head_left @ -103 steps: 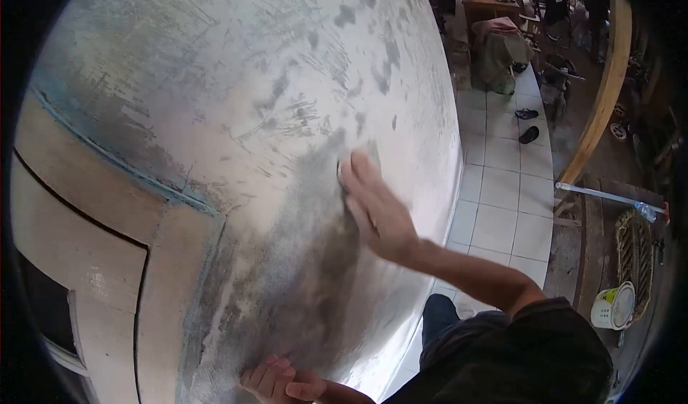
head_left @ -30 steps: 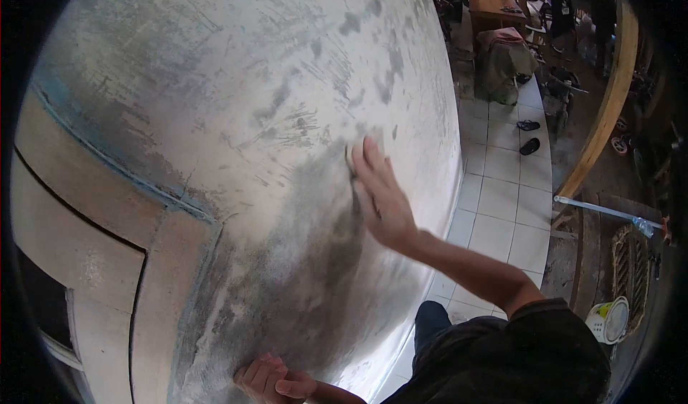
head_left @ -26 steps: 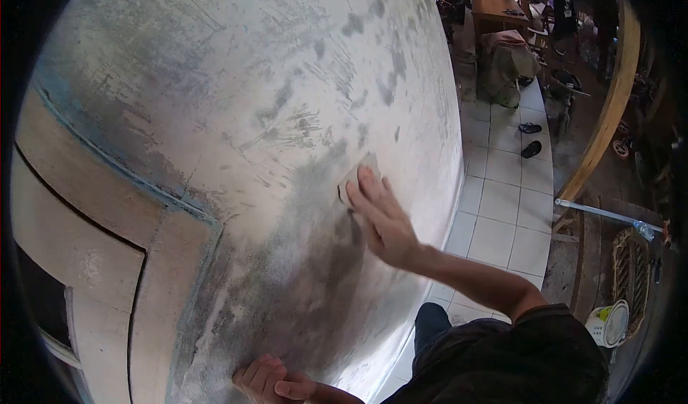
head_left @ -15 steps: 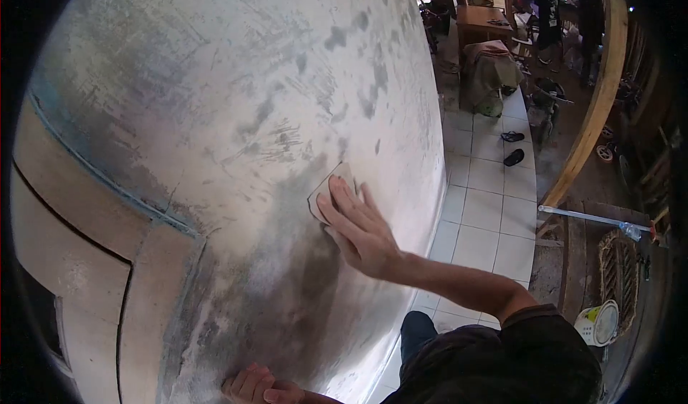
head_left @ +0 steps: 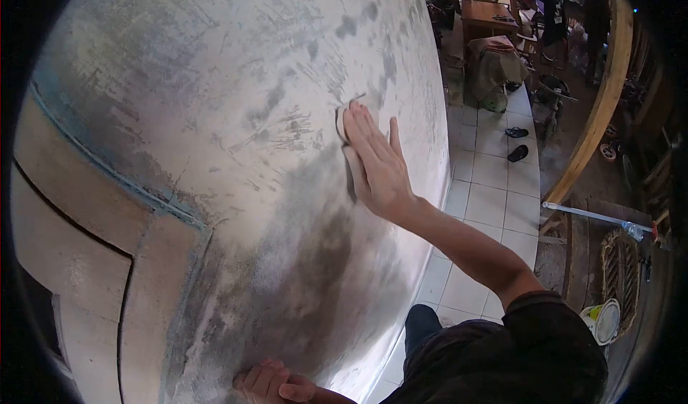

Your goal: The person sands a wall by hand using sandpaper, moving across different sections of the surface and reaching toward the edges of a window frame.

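A pale plastered wall [head_left: 236,117] with grey smudges and scratch marks fills the left and middle. My right hand [head_left: 380,171] lies against it, fingers stretched up and pressing a small sheet of sandpaper [head_left: 342,124] to the surface. Most of the sheet is hidden under the fingers; its dark edge shows at their left. Below a darker, stained stretch of plaster, my left hand [head_left: 276,384] is at the bottom of the view, close to the wall. Its fingers are curled in with the thumb alongside, and their inside is hidden.
A wooden frame [head_left: 168,261] borders the wall at lower left. White floor tiles [head_left: 487,203] run along the wall's right side, with black sandals [head_left: 517,152] on them. Farther right are a slanted wooden post [head_left: 593,117], a white bucket [head_left: 608,321] and a wooden table [head_left: 487,16].
My right hand has slid up and slightly right along the wall with the sandpaper. The left hand stays low by the wall, still curled, and the whole view has shifted a little.
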Motion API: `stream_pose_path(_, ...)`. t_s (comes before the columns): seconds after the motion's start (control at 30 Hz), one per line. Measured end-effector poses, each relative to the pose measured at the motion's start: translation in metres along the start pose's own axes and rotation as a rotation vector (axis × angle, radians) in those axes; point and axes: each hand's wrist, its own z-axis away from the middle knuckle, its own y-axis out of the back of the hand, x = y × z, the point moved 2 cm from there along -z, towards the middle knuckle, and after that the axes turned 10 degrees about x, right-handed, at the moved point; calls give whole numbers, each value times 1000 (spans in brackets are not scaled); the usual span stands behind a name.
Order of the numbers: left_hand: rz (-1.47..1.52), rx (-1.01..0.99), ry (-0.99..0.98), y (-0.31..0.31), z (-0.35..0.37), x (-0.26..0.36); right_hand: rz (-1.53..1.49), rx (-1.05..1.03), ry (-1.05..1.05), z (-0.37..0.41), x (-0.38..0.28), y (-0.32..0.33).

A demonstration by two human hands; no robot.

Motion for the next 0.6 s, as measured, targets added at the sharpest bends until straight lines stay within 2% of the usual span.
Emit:
stream_pose_path(0.07, -46, -133, 37, 24, 21, -10, -47, -17, -101, -2, -7, -1)
stream_pose_path(0.2, 67, 42, -60, -3, -2, -5, -188, -128, -151, 34, -30, 9)
stream_pose_path(0.27, 123, 125, -101, -12, -9, -2, -81, -152, -102, 25, -16, 11)
stream_pose_path(0.3, 117, 108, -100, -9, -6, -4, -33, -170, -85, 19, -10, 10)
stream_pose_path(0.33, 108, 89, -98, -3, 0, -7, -51, -124, -185, 6, -5, 7)
stream_pose_path(0.43, 63, 81, -48, -4, -5, 1, -86, -45, -273, -9, 2, -2)
stream_pose_path(0.53, 55, 100, -33, -13, -14, 5, -184, -152, -336, 14, -11, 6)
stream_pose_path(0.6, 65, 101, -11, -13, -12, 5, -108, -169, -284, 11, -2, 9)
